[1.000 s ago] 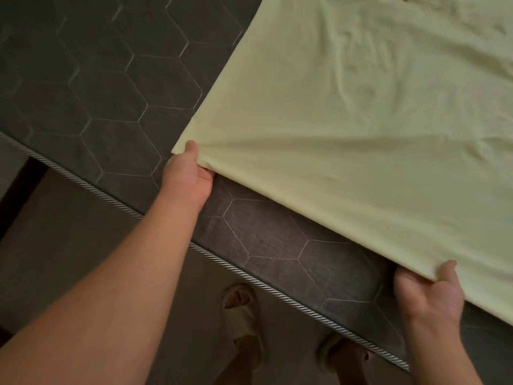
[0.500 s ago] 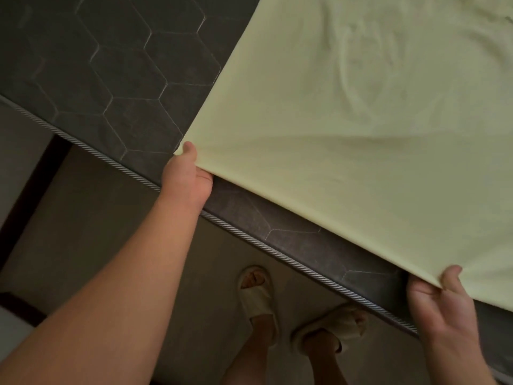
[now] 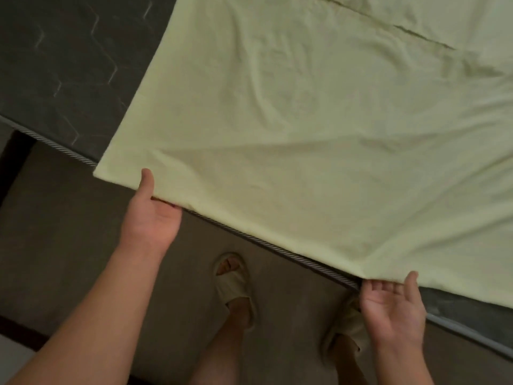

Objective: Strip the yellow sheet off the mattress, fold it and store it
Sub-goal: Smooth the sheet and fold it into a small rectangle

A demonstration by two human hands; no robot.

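The pale yellow sheet (image 3: pixel 319 129) lies wrinkled over the dark grey mattress (image 3: pixel 63 70), which has a hexagon quilt pattern. The sheet's near edge now hangs past the mattress's corded rim (image 3: pixel 291 255). My left hand (image 3: pixel 151 215) grips that edge a little in from its left corner, thumb on top and fingers underneath. My right hand (image 3: pixel 391 309) holds the same edge further right, palm up, thumb over the cloth. A fold seam (image 3: pixel 402 29) crosses the sheet at the top.
Below the mattress edge is a brown floor (image 3: pixel 69 245). My feet in beige slippers (image 3: pixel 234 284) stand close to the bed. A dark bed-frame strip (image 3: pixel 14 165) runs at the far left.
Both hands have pulled the sheet's edge toward me, from on the mattress top to over its rim. The left hand now sits in from the corner rather than on it.
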